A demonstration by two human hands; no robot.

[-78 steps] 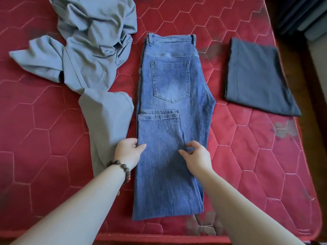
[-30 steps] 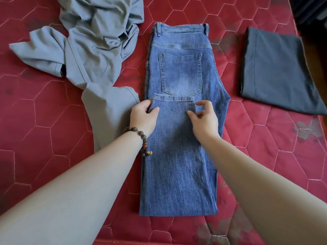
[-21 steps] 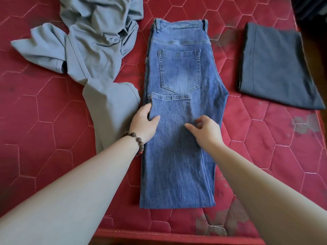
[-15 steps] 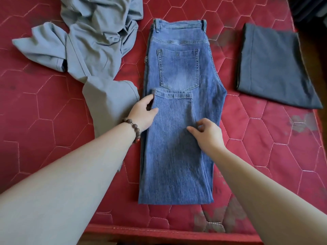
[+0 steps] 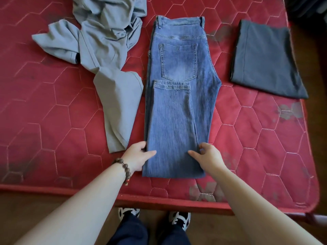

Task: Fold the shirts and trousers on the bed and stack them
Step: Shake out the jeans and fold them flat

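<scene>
At the bed's far left the grey trousers lie rumpled, unfolded. Mid-bed, the jeans are doubled, hems up by the pocket. The left hand and right hand pinch their near-edge fold — likely readying another fold; the right's grip is partly hidden. A folded dark shirt waits far right as the stack's base.

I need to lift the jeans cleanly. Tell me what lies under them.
Around the jeans only the red mattress shows, so they seem to rest on it. Their folded-up legs cover the lower half; anything beneath the denim is hidden. The grey trousers lie beside them.
</scene>
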